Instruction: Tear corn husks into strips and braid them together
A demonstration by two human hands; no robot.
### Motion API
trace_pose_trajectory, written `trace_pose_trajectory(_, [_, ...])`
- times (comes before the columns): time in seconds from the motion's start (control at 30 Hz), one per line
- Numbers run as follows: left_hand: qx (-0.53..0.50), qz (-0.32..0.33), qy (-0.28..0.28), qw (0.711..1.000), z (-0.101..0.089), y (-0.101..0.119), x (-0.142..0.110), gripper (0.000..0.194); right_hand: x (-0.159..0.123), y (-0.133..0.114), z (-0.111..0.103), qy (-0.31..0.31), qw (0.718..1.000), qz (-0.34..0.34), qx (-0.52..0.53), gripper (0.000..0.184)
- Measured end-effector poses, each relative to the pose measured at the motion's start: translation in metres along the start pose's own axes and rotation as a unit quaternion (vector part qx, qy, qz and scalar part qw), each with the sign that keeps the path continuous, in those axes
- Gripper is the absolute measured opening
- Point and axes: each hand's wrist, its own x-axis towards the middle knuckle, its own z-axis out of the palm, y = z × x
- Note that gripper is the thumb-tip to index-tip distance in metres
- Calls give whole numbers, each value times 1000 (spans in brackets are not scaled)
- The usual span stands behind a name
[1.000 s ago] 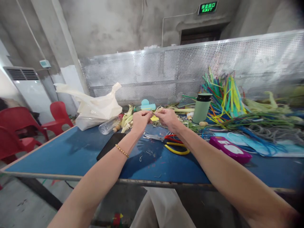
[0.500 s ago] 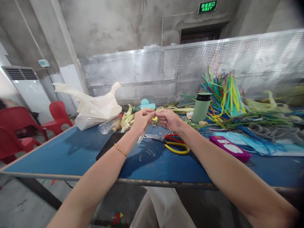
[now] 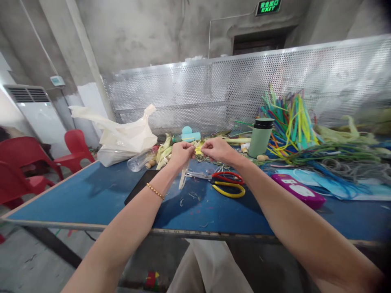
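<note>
Beyond the scissors [image 3: 213, 178]: left hand [image 3: 182, 152] pinching a pale strip [image 3: 183, 177]; right hand [image 3: 218, 149], fingertips drawn close together, any hold indiscernible.

Two bare arms reach in from the bottom corners of the frame. The long left arm [image 3: 122, 226] slants up from the lower left, and the long right arm [image 3: 281, 199] from the lower right. The bare left grip [image 3: 193, 151] is near the middle, thumb and fingers pinched. The bare right grip [image 3: 203, 149] is just beside it, fingers bent, tips close; whether they touch is too small to tell.
</note>
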Motion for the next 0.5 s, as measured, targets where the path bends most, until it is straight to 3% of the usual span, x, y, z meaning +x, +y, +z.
trace_pose_trajectory(0.17, [66, -20, -65, 995, 0, -1, -2, 21, 2, 1, -2, 50, 981, -106, -157, 9])
trace_pose_trajectory(0.37, [40, -70, -89, 993, 0, 1, -5, 23, 5, 11, -5, 23, 962, -201, -183, 14])
trace_pose_trajectory(0.5, [-1, -100, -100, 990, 0, 3, -5, 19, 7, 13, -10, 16, 950, -219, -222, 15])
